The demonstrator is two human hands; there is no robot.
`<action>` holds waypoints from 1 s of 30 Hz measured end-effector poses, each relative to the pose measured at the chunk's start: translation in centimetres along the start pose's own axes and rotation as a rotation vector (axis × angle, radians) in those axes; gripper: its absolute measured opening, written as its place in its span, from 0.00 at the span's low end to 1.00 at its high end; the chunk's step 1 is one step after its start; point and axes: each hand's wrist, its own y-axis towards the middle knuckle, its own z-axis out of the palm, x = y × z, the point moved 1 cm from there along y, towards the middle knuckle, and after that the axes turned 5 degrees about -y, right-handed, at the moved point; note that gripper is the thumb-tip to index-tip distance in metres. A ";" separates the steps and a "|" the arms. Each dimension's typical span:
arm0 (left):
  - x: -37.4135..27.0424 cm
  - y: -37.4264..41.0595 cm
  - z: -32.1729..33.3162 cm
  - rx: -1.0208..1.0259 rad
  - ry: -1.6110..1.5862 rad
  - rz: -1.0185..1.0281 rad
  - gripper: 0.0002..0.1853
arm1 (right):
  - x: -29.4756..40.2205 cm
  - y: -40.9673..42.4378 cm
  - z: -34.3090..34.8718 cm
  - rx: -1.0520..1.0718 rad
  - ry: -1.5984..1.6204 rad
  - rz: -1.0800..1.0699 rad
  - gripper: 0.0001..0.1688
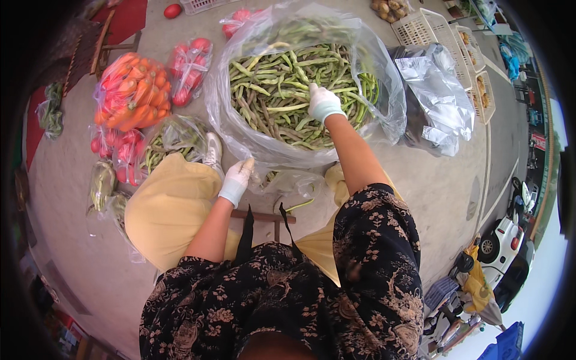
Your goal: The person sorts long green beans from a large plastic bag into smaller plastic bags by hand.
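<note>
A large clear plastic bag, its mouth spread wide, is full of green and purplish long bean pods. My right hand, in a white glove with a pale green cuff, reaches in and touches the pods near the middle. Its fingertips are partly hidden, so its grip is unclear. Below the big bag's near rim, my left hand, gloved the same way, pinches the edge of a small clear plastic bag. A few pods show inside that small bag, between my knees.
Bagged carrots, bagged tomatoes and smaller bags of beans lie to the left. A black and silvery plastic sheet adjoins the big bag's right side. Beyond it are white plastic crates. A wooden stool is beneath me.
</note>
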 end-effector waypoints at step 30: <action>-11.9 -16.6 6.3 0.557 -0.297 -0.371 0.06 | -7.7 -16.9 -8.6 0.026 1.369 -0.385 0.34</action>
